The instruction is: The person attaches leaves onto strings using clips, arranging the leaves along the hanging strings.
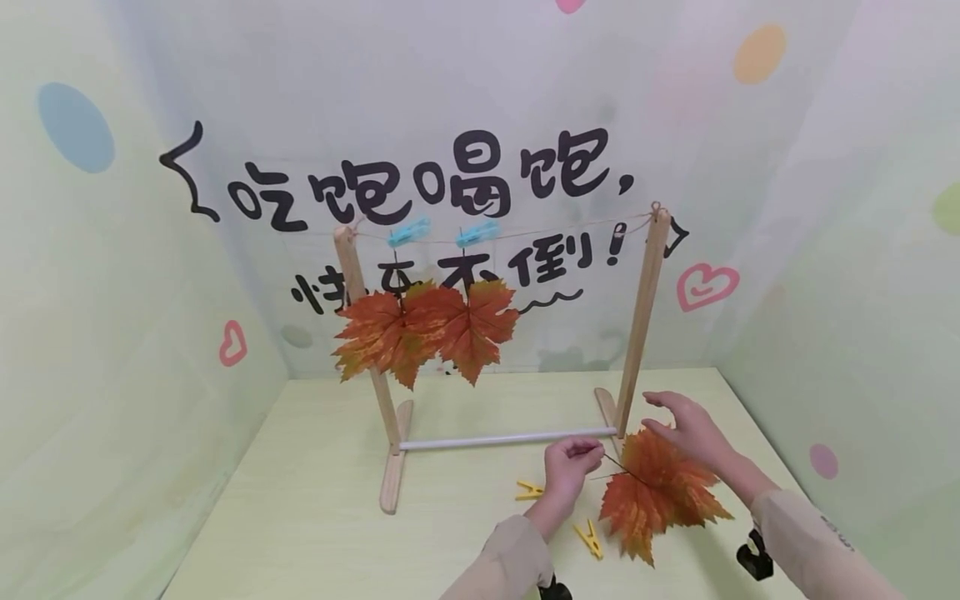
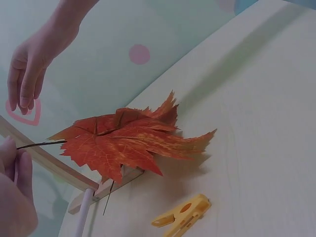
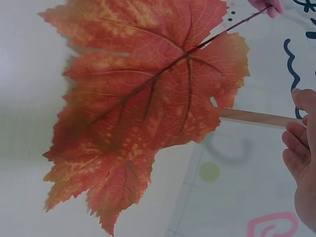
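My left hand (image 1: 570,471) pinches the dark stem of an orange-red maple leaf (image 1: 637,504). In the left wrist view, the stem runs from the fingertips to the leaf (image 2: 118,148), with a second leaf overlapping it and another stem hanging down. Above the leaves, my right hand (image 1: 690,429) is held with relaxed, slightly bent fingers and nothing in its grasp. The right wrist view shows the leaf (image 3: 148,84) large, with the right hand (image 3: 301,143) off to its side. Two yellow clothespins (image 1: 589,540) lie on the table near the left hand.
A wooden rack stands behind the hands, with a right post (image 1: 643,325), left post (image 1: 367,333) and white crossbar (image 1: 510,438). From its string (image 1: 555,229), blue clothespins (image 1: 477,234) hold two maple leaves (image 1: 472,329). Printed walls enclose the pale table (image 1: 300,500).
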`<move>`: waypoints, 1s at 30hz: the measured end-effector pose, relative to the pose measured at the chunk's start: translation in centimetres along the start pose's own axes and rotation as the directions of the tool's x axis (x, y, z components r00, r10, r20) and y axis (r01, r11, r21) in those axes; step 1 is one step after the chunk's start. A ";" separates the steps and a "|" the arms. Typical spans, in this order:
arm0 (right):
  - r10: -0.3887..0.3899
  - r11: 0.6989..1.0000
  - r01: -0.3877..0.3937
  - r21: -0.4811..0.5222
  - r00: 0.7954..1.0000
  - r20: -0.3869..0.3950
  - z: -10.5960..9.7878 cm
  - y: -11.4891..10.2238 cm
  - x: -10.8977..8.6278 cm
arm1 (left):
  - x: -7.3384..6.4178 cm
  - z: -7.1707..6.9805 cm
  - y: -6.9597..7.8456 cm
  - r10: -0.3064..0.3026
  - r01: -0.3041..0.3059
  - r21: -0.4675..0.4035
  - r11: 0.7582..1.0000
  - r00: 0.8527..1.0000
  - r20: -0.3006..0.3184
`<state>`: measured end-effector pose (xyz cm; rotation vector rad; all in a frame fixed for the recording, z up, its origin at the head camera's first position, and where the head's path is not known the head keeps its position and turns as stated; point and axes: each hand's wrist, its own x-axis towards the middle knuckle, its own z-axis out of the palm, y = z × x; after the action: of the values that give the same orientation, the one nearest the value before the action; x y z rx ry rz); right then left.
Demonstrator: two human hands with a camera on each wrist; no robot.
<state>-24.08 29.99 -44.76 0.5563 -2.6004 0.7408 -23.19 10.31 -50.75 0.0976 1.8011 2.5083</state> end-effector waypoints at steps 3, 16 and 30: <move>-0.009 1.000 0.009 -0.010 1.000 -0.007 0.0 0.0 0.2 | -0.2 0.0 0.2 0.001 -0.001 0.009 1.000 1.000 0.011; -0.043 0.999 0.043 -0.023 0.999 0.011 -0.7 -0.8 2.1 | -0.3 -1.7 6.5 0.063 -0.068 0.058 0.996 0.994 0.094; -0.129 0.992 0.129 0.001 0.991 0.017 1.2 -1.3 3.1 | -0.2 -7.1 13.2 0.256 -0.319 0.362 0.876 0.943 0.211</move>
<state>-26.38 27.47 -43.74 0.7268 -2.5513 0.6970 -23.63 -0.67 -40.50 0.6073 2.3401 2.1782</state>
